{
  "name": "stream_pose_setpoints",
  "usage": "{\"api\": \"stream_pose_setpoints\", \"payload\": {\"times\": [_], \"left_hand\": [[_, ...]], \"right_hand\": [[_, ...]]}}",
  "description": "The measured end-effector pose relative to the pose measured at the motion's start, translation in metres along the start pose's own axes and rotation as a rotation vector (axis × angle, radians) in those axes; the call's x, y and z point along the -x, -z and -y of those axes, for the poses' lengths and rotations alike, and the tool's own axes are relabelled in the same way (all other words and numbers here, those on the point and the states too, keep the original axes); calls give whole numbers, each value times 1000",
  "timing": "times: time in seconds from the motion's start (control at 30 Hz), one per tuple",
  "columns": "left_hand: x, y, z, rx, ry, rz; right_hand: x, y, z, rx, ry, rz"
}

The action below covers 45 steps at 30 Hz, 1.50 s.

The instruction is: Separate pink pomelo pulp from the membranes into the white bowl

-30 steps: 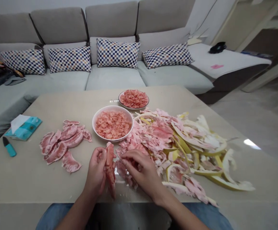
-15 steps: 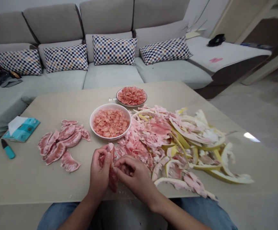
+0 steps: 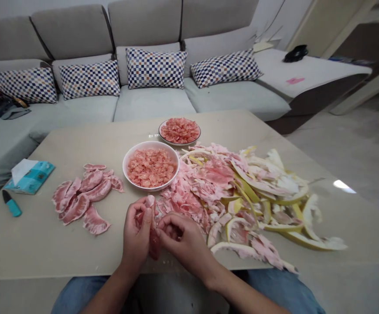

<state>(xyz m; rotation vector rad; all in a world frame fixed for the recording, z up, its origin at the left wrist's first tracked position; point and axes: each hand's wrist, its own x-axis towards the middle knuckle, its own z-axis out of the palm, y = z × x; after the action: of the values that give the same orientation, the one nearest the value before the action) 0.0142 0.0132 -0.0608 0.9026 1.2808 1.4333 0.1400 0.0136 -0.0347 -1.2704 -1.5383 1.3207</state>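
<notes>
My left hand (image 3: 136, 237) and my right hand (image 3: 184, 242) both grip one pink pomelo segment (image 3: 152, 237) upright at the table's near edge, fingertips pinching its top. Several unpeeled pink segments (image 3: 84, 198) lie in a group to the left. A white bowl (image 3: 128, 158) heaped with peeled pink flesh stands just beyond my hands. A second, smaller bowl (image 3: 164, 140) of flesh sits behind it. A big heap of pink membrane and yellow-white peel (image 3: 241, 196) spreads to the right of my hands.
A beige table (image 3: 78, 144) carries it all. A teal tissue pack (image 3: 29, 175) and a small teal-handled knife (image 3: 11, 203) lie at the far left. A grey sofa (image 3: 153, 100) with checked cushions runs behind the table.
My right hand left the membrane heap and came onto the segment in my left hand. The two hands now pinch its top together. The view tilted slightly.
</notes>
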Motion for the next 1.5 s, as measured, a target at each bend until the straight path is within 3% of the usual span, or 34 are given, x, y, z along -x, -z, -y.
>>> {"api": "stream_pose_setpoints", "payload": {"times": [0.1,0.27,0.43,0.6,0.77,0.87,1.0,1.1,1.2,1.33,1.4,1.5], "left_hand": [[-2,1,-3,-12,25,-15],[-8,4,-11,178,230,-16],[-12,7,-18,374,329,12],[-12,10,-20,435,347,20],[-13,8,-19,518,300,-40],[-13,8,-20,567,291,-20],[-16,14,-22,553,289,15],[-23,22,-24,402,326,124],[-33,30,-27,105,320,287],[-39,38,-32,-269,94,376],[-37,40,-34,-297,37,458],[-29,38,-35,-230,66,630]], "right_hand": [[0,2,1,0,-9,4],[-7,22,-2,16,4,-61],[-17,44,-11,236,212,-243],[-11,32,-10,236,132,-130],[7,-5,-7,-93,15,195],[7,-11,-11,-27,23,128],[-2,7,-15,187,150,32],[-6,26,-13,280,236,41],[-7,40,-8,304,259,87],[-7,48,0,257,211,147],[-7,49,3,209,171,180],[-7,49,6,143,102,239]]}}
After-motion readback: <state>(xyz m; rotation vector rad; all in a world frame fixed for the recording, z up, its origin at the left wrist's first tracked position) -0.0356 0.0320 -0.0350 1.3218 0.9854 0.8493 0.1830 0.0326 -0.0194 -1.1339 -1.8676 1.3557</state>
